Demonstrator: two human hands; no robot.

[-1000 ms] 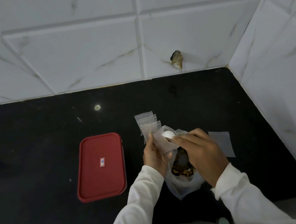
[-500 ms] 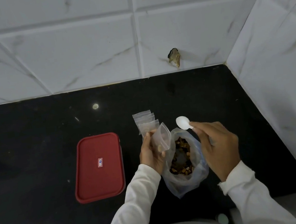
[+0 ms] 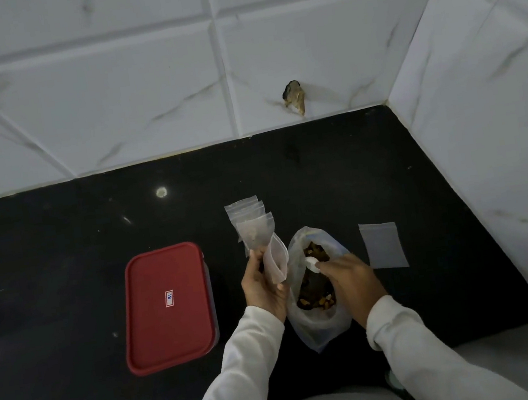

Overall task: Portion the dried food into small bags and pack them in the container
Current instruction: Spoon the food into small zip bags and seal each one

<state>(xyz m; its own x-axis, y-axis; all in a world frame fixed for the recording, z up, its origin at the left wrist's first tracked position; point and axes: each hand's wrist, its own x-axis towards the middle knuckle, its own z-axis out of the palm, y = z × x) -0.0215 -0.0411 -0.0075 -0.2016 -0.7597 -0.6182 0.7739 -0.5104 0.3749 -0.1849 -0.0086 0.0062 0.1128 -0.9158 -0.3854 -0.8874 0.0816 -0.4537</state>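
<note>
Now the right hand (image 3: 350, 279), pinching a white spoon (image 3: 312, 264), is dipping its bowl into the big plastic bag (image 3: 319, 326) of dried food (image 3: 315, 297), no longer raised above it. The left hand (image 3: 262, 287) is gripping a small zip bag (image 3: 275, 260) just beside, long axis pointing away from the person. The red-lidded container (image 3: 167, 308) is sitting closed, left.

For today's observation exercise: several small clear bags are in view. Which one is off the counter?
The small bag in the left hand, beside the big food bag. The stacked bags and the lone bag at right lie flat.
</note>
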